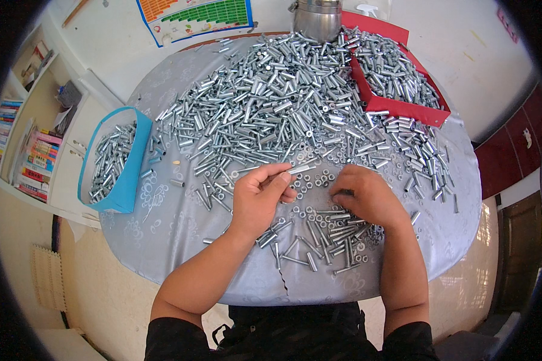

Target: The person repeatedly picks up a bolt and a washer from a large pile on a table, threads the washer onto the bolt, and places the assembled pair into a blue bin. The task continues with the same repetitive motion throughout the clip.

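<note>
Between the thumb and forefinger of my left hand (258,197) is a slim silvery bolt (303,166), pointing to the right above the table. My right hand (367,194) is lowered beside it, fingers curled in over scattered hex nuts (311,210); whatever its fingertips grip is hidden. Loose bolts (342,233) lie between my forearms, mixed with nuts, washers and a few metal sleeves. Just past both hands, a big heap of metal sleeves (253,90) spreads over the table.
A blue box (125,189) of sleeves stands at the left. At the back right, a red box (397,109) is heaped with more metal parts, next to a steel canister (317,23). A grey patterned cloth (162,240) covers the round-edged table. Bookshelves (42,138) stand left.
</note>
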### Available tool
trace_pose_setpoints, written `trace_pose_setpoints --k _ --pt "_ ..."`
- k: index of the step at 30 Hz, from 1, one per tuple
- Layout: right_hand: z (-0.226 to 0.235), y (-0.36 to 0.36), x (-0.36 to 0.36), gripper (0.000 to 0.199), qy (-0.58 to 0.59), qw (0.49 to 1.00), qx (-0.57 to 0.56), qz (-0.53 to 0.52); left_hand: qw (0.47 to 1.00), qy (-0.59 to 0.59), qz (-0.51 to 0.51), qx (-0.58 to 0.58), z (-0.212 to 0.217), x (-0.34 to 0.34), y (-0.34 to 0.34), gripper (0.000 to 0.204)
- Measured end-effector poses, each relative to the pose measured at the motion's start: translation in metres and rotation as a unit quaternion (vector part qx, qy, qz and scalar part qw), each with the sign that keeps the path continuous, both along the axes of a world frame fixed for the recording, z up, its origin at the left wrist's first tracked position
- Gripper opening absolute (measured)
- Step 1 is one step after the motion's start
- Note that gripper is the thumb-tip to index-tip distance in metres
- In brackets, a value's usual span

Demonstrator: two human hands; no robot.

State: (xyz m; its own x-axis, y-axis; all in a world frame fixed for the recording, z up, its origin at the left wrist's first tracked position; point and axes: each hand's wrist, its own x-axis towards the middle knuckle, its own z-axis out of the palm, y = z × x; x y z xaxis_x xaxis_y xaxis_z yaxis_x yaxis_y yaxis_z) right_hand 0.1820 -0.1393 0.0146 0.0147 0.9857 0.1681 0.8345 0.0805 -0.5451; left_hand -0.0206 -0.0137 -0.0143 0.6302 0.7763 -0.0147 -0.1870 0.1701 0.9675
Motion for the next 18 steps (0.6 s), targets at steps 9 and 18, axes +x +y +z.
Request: trace_pose_setpoints --k 9,18 --pt "-0.003 0.006 -0.008 0.010 0.354 0.920 -0.018 -0.168 0.999 0.009 -0.032 -0.004 0.000 0.000 -0.001 0.022" --pt "-0.006 0.012 -0.025 0.013 0.457 0.880 0.026 -0.130 0.998 0.027 -0.053 0.010 -0.001 0.000 -0.002 0.023"
